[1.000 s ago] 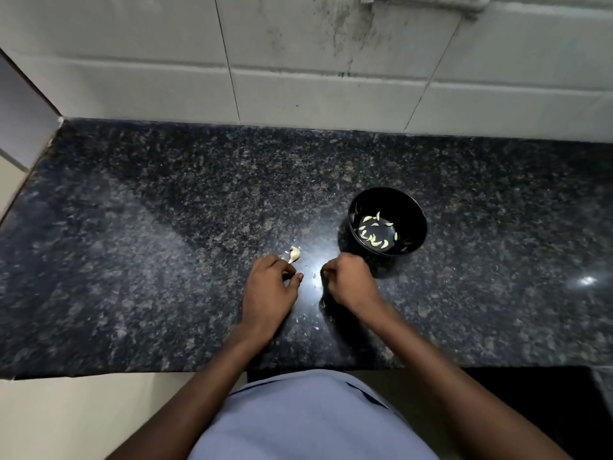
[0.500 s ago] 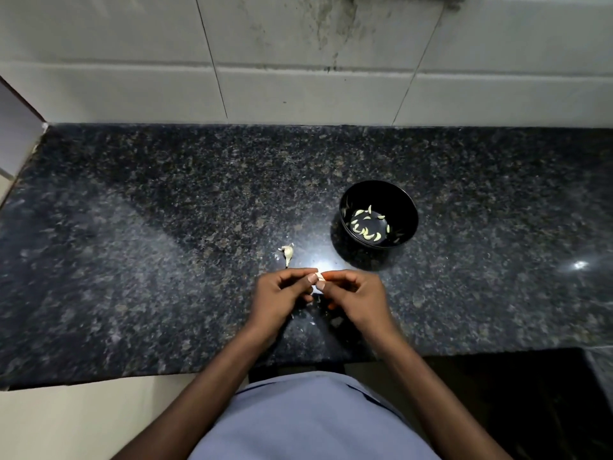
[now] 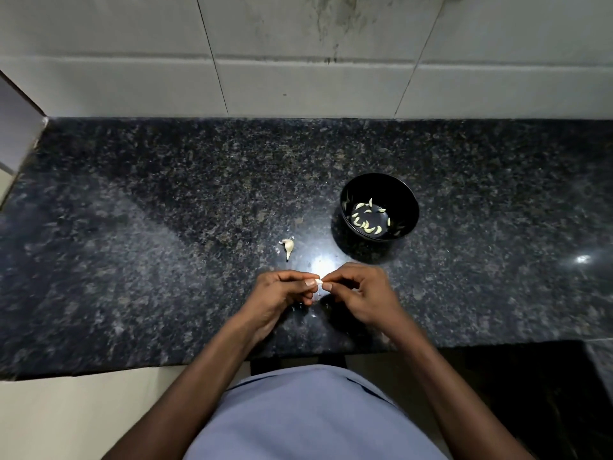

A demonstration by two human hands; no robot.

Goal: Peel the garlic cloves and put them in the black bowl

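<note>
Pale garlic clove (image 3: 319, 283), pinched by left hand (image 3: 282, 293), right hand (image 3: 361, 295)

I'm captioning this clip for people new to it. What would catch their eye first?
Probably the two hands meeting near the counter's front edge, the left hand and right hand pinching one small garlic clove between their fingertips. Next, the black bowl behind and to the right, with pale peeled cloves in it. A single unpeeled clove lies on the granite countertop left of the bowl.
</note>
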